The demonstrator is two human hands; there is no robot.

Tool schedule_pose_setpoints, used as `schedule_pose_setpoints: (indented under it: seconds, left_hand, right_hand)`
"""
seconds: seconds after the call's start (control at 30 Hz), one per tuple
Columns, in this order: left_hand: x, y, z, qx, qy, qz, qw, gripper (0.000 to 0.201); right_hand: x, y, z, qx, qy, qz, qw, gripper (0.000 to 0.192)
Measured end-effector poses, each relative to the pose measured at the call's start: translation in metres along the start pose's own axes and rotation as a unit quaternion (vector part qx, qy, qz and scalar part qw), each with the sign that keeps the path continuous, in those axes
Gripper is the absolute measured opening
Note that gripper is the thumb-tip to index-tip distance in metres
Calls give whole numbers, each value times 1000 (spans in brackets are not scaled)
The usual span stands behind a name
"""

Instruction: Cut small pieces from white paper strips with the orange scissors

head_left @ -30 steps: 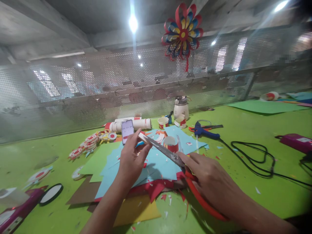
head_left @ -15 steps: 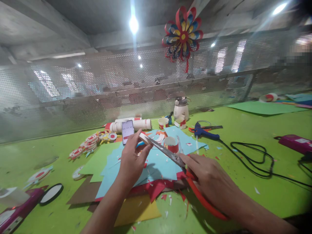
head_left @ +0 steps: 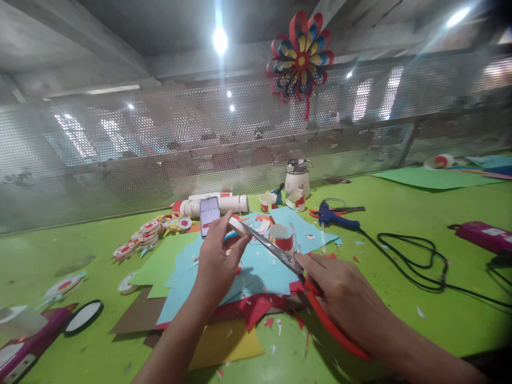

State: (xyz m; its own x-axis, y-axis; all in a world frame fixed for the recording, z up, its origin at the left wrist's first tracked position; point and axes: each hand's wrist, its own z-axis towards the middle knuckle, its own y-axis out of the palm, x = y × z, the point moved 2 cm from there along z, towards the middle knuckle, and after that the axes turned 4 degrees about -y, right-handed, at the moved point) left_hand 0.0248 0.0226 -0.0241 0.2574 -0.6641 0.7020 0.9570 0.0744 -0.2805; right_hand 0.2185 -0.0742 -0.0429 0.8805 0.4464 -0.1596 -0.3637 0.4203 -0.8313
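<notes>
My left hand (head_left: 219,258) pinches a small round white piece (head_left: 237,226), like the cut-down bottom of a paper cup, between thumb and fingers. My right hand (head_left: 346,288) is wrapped round the red handles of a pair of scissors (head_left: 278,250). Their metal blades point up and left, with the tips at the white piece's right edge. Whether they are cutting into it I cannot tell. Below both hands lie light blue paper sheets (head_left: 256,280). A cut red-and-white paper cup ring (head_left: 281,238) stands just behind the blades.
A phone (head_left: 209,217) leans against stacked paper cups (head_left: 234,204). Decorated discs (head_left: 149,233) lie to the left. A blue glue gun (head_left: 336,217) with a black cord lies right, near a purple power strip (head_left: 486,234). A white bottle (head_left: 297,178) stands at the back before a perforated screen.
Both hands, the white piece and the scissors stay almost in the same place. The digits on the phone's screen have changed.
</notes>
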Motion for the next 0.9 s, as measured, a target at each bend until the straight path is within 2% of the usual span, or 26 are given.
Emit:
schedule_pose_setpoints:
  seconds: [0.33,0.67,0.9]
  left_hand:
    - [0,-2,1,-7,-16,-8,1000,47]
    - [1,-1,0,-2,10,14,1000,49]
    - [4,-1,0,-12,0,20,1000,47]
  right_hand:
    - [-2,-6,0,-27,15,-11,999,37]
    - [-3,-2,3,-36,36,18,999,35]
    - [-2,-4,0,-42,27,0,999,39]
